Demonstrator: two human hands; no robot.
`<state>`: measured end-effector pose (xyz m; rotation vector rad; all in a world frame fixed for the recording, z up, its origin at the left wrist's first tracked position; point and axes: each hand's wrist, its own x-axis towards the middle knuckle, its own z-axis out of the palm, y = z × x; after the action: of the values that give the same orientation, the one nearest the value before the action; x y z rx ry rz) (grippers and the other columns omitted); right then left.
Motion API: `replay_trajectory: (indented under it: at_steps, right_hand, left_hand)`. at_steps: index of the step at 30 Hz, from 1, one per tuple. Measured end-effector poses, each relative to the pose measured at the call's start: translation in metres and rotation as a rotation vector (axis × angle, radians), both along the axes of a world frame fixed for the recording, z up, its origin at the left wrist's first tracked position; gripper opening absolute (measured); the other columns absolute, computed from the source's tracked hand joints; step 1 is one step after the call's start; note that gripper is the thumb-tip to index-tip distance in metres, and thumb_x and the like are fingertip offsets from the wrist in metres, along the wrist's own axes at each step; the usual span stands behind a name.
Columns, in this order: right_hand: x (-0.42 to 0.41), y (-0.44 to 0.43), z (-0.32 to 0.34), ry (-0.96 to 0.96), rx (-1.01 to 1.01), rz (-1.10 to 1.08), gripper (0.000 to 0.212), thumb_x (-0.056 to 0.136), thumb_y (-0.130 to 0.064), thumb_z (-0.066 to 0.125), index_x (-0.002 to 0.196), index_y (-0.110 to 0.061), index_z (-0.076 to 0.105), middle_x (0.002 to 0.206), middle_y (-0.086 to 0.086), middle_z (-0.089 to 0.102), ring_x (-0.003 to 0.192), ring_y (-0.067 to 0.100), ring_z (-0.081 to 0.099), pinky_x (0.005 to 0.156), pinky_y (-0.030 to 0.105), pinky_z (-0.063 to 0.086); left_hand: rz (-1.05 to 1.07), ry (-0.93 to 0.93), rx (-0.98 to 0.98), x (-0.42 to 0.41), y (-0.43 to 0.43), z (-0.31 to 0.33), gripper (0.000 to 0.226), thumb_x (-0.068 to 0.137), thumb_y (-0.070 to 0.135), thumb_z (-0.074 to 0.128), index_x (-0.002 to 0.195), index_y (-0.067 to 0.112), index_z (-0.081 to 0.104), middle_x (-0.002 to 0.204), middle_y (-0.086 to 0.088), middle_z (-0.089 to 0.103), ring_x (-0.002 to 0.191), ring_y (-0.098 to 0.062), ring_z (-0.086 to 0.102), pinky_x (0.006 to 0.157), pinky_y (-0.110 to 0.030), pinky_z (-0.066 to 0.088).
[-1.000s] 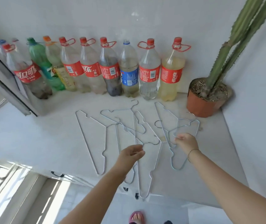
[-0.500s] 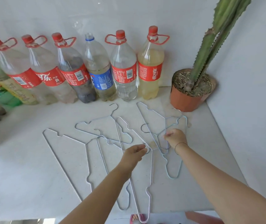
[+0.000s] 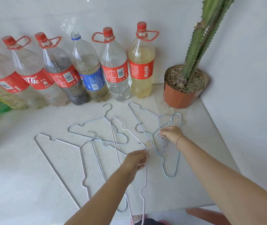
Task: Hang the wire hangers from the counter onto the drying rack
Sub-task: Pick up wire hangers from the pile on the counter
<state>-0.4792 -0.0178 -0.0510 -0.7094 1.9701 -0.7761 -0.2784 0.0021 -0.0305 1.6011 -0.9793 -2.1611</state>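
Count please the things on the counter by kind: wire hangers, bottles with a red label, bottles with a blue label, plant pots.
Wire hangers: 6
Bottles with a red label: 5
Bottles with a blue label: 1
Plant pots: 1
Total: 13

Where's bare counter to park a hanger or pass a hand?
Free: the counter strip between the bottle row and the leftmost hanger, running to the near-left edge; and the wedge between the blue hanger, cactus pot and right wall. Crowded: the centre, where hangers overlap between the left hand and right hand.
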Motion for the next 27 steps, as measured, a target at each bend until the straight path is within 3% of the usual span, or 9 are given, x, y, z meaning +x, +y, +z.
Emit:
replay_trajectory:
  at_steps: [4,8,12,14,17,21,24,27]
  right_hand:
    - [0.0,-0.008,0.004,0.028,0.072,-0.001,0.028,0.079,-0.018,0.061,0.053,-0.012,0.057,0.056,0.001,0.056,0.057,0.018,0.049,0.057,0.023,0.038]
    - [0.01,-0.015,0.003,0.183,0.134,0.039,0.017,0.077,-0.029,0.067,0.07,-0.014,0.067,0.069,0.005,0.063,0.071,0.023,0.059,0.062,0.023,0.041]
    - [0.02,-0.013,0.004,0.266,0.162,0.024,0.024,0.075,-0.021,0.064,0.053,-0.017,0.056,0.058,0.003,0.057,0.06,0.024,0.055,0.055,0.023,0.039]
    - [0.02,-0.011,0.005,0.183,0.106,-0.005,0.017,0.075,-0.018,0.066,0.058,-0.015,0.061,0.059,0.003,0.057,0.059,0.021,0.054,0.055,0.023,0.039]
    - [0.021,-0.003,0.01,-0.115,-0.077,-0.076,0.012,0.08,-0.011,0.066,0.087,-0.002,0.067,0.064,0.006,0.061,0.054,0.014,0.052,0.053,0.021,0.04]
    - [0.028,0.01,0.026,-0.498,-0.178,-0.082,0.009,0.087,-0.005,0.057,0.081,-0.01,0.062,0.068,0.004,0.064,0.058,0.011,0.057,0.058,0.02,0.042]
    - [0.034,0.02,0.044,-0.625,-0.251,-0.067,0.006,0.089,-0.011,0.056,0.091,-0.014,0.062,0.074,0.002,0.063,0.058,0.005,0.059,0.057,0.015,0.045]
    - [0.04,0.03,0.062,-0.625,-0.337,0.025,0.018,0.09,-0.011,0.055,0.106,-0.008,0.062,0.072,0.005,0.054,0.056,0.011,0.048,0.05,0.016,0.04]
  left_hand:
    - [0.084,0.061,-0.02,0.012,0.0,0.015,0.015,0.087,0.02,0.063,0.097,0.012,0.069,0.082,0.0,0.065,0.075,-0.012,0.06,0.068,-0.022,0.045]
    - [0.197,0.125,-0.046,0.031,-0.001,0.03,0.015,0.089,0.019,0.059,0.097,0.012,0.07,0.088,-0.001,0.065,0.083,-0.015,0.06,0.074,-0.024,0.045]
    - [0.265,0.169,-0.071,0.049,0.002,0.041,0.018,0.088,0.022,0.061,0.101,0.014,0.07,0.093,-0.001,0.067,0.087,-0.016,0.062,0.077,-0.026,0.046]
    - [0.297,0.194,-0.081,0.057,0.004,0.045,0.021,0.086,0.022,0.062,0.104,0.013,0.069,0.094,-0.001,0.067,0.087,-0.016,0.063,0.078,-0.027,0.046]
    - [0.348,0.227,-0.095,0.065,0.006,0.051,0.029,0.086,0.021,0.062,0.113,0.011,0.067,0.096,-0.001,0.067,0.089,-0.016,0.063,0.079,-0.027,0.047]
    - [0.433,0.276,-0.103,0.07,0.012,0.062,0.027,0.087,0.021,0.061,0.113,0.015,0.066,0.096,-0.001,0.067,0.092,-0.018,0.063,0.08,-0.028,0.047]
    - [0.486,0.317,-0.118,0.07,0.02,0.075,0.026,0.088,0.02,0.06,0.114,0.017,0.064,0.093,-0.001,0.068,0.091,-0.02,0.063,0.083,-0.03,0.047]
    - [0.534,0.387,-0.168,0.073,0.029,0.091,0.026,0.091,0.015,0.055,0.116,0.016,0.06,0.091,-0.003,0.065,0.089,-0.022,0.062,0.088,-0.033,0.046]
